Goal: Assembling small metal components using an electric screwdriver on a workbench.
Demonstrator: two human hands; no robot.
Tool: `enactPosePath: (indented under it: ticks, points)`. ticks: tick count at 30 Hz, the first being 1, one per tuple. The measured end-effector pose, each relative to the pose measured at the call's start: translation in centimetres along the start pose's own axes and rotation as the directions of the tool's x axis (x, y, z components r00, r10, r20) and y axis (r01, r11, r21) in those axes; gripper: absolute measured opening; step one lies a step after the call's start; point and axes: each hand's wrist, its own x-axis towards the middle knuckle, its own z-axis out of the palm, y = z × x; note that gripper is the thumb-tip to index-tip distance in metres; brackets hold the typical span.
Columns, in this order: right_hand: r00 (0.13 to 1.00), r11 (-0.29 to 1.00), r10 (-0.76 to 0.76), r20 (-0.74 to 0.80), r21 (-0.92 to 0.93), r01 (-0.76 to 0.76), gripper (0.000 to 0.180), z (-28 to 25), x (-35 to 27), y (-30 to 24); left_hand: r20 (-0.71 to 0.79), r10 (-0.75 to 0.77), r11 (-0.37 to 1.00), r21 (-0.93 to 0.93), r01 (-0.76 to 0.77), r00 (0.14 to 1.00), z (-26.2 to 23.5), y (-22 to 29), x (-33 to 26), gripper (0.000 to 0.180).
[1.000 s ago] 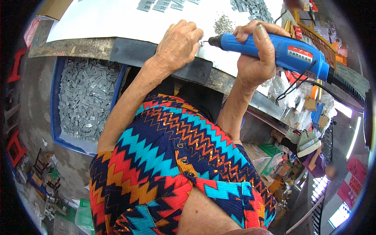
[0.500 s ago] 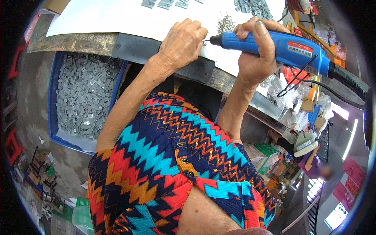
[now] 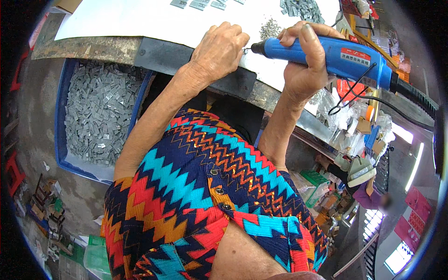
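My right hand is wrapped around a blue electric screwdriver, lying almost level with its black nose toward the left. Its thin bit reaches the fingertips of my left hand, which are pinched together at the table's near edge. A small part there is mostly hidden by the fingers; only a tiny grey bit of it shows, too little to name. Beyond the screwdriver's nose lies a heap of tiny screws on the white table covering. Flat grey metal pieces lie in a row at the far edge.
Another pile of grey pieces sits at the back right. Below the table on the left stands a blue bin full of similar pieces. A black cable trails from the screwdriver. Plastic bags crowd the right; a person in purple is farther off.
Both hands keep nearly the same pose, with the screwdriver's bit still at my left fingertips. The view has shifted very slightly.
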Motion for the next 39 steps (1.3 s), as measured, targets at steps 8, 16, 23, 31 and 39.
enactPosePath:
  ticks: [8, 16, 23, 31, 39]
  points:
    - [0.999, 0.997, 0.013, -0.029, 0.082, -0.010, 0.014, 0.6, 0.0, 0.3, -0.016, 0.021, 0.999, -0.025, -0.021, 1.000, 0.0, 0.0, 0.3, 0.010]
    - [0.996, 0.996, 0.010, 0.089, 0.087, -0.017, 0.012, 0.4, 0.4, 0.5, 0.004, -0.014, 0.999, -0.047, 0.015, 1.000, 0.2, -0.4, 0.2, 0.012]
    - [0.989, 0.998, -0.061, 0.137, 0.011, 0.060, 0.012, 0.3, 0.6, 0.9, -0.007, -0.017, 0.996, -0.082, 0.016, 1.000, 0.3, -0.4, 0.2, 0.014]
    - [0.989, 0.992, -0.036, 0.147, 0.127, 0.017, 0.013, 0.3, 0.6, 1.3, 0.024, -0.065, 0.991, -0.119, 0.068, 0.998, 0.2, -0.3, 0.3, 0.014]
    - [0.972, 0.989, -0.150, 0.183, 0.026, 0.148, 0.012, 0.9, 0.6, 2.0, 0.008, -0.055, 0.991, -0.119, 0.056, 0.998, 0.1, -0.6, 0.2, 0.015]
